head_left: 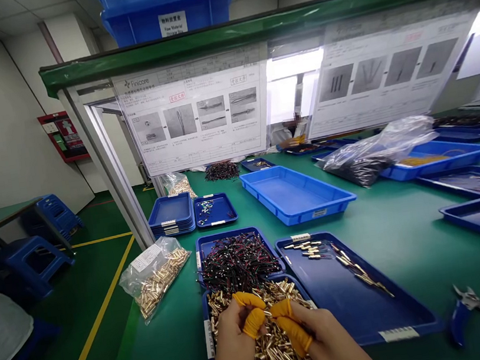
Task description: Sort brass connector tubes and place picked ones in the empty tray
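My left hand (238,334) and my right hand (315,330) meet above a blue tray (206,316) heaped with small brass-coloured metal tubes (276,354). Yellow finger cots cover the thumb and index finger of each hand. Both hands are closed in a pinch, fingertips almost touching. A tiny pale glint shows between them, but what they hold is too small to make out. Just beyond, a second blue tray (273,259) carries a tangled pile of short black and red wires (237,261). Right of my hands, a larger blue tray (353,319) has several tubes with wires (312,250) lying in it.
Blue-handled pliers (469,305) lie at the right. A plastic bag of brass tubes (159,277) rests at the left near a metal post (108,168). Farther back are a light-blue bin (297,190), stacked trays (170,213) and a clear bag (374,152). Instruction sheets (197,114) hang above.
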`<state>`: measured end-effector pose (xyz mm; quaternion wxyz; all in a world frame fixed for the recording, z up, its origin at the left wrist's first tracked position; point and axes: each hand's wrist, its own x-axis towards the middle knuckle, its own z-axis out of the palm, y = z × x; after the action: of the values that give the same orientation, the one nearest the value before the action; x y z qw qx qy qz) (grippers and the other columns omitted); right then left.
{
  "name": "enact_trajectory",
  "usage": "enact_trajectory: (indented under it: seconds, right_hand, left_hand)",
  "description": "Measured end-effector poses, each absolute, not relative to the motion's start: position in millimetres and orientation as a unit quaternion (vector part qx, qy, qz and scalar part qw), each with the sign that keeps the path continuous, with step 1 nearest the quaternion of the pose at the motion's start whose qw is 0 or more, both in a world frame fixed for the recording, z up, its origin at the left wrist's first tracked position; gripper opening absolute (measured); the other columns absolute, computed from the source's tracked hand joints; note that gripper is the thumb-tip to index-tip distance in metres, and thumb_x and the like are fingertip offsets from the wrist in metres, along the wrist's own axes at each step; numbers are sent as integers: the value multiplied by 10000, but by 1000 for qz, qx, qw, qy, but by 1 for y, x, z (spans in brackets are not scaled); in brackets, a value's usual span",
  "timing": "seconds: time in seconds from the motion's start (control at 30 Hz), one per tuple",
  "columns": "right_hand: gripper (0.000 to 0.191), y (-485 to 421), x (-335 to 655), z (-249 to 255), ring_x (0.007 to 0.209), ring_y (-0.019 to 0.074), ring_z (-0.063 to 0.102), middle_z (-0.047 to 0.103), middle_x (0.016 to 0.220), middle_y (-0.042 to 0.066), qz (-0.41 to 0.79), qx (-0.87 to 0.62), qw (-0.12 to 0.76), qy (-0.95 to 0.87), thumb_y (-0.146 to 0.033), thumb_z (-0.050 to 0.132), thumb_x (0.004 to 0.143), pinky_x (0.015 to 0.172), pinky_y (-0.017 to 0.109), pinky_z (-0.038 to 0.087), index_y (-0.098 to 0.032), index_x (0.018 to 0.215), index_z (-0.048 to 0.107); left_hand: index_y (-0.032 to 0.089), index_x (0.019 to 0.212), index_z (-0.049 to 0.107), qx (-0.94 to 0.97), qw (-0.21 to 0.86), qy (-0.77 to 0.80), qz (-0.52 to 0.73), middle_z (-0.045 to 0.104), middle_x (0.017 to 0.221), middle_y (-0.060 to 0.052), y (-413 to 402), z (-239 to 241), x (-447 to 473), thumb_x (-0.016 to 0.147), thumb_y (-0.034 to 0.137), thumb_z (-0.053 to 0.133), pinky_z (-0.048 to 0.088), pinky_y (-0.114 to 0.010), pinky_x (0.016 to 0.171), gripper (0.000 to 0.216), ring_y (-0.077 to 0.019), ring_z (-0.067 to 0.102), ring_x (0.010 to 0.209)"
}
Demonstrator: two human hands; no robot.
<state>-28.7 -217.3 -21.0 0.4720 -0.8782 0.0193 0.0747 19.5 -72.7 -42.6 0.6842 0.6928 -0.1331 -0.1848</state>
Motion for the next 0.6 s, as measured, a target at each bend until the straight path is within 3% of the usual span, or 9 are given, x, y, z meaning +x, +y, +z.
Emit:
enact_trajectory:
  seconds: [0.13,0.33,0.47,0.6]
  right_hand:
    - [200,-218,-29,-23,568,32,391,504,629,-13,62,-877,475,22,-219,323,779,533,130,232,-134,699,485]
    - [188,-218,-27,-31,548,22,375,493,601,-22,31,-873,487,10,-191,328,773,521,115,232,-137,697,491]
    - [229,-218,-28,-34,548,18,361,481,595,-21,23,-863,505,20,-299,365,806,519,118,227,-134,684,467]
    - [260,-220,-28,-40,526,14,347,449,585,-38,47,-831,555,13,-413,383,804,511,112,250,-157,837,415]
  left_hand:
    - [129,875,488,700,679,-138,-172,522,730,-22,-72,-44,19,770,277,471,384,-246,638,182,-115,485,653]
    - [123,870,506,701,675,-154,-172,516,738,-23,-73,-43,19,784,288,470,380,-242,636,189,-113,473,661]
    - [121,858,530,714,659,-164,-168,507,727,-17,-72,-43,19,787,286,478,364,-227,615,187,-109,457,653]
    - [114,726,522,739,622,-197,-168,455,642,9,-72,-40,17,770,318,526,288,-201,552,208,-90,386,604]
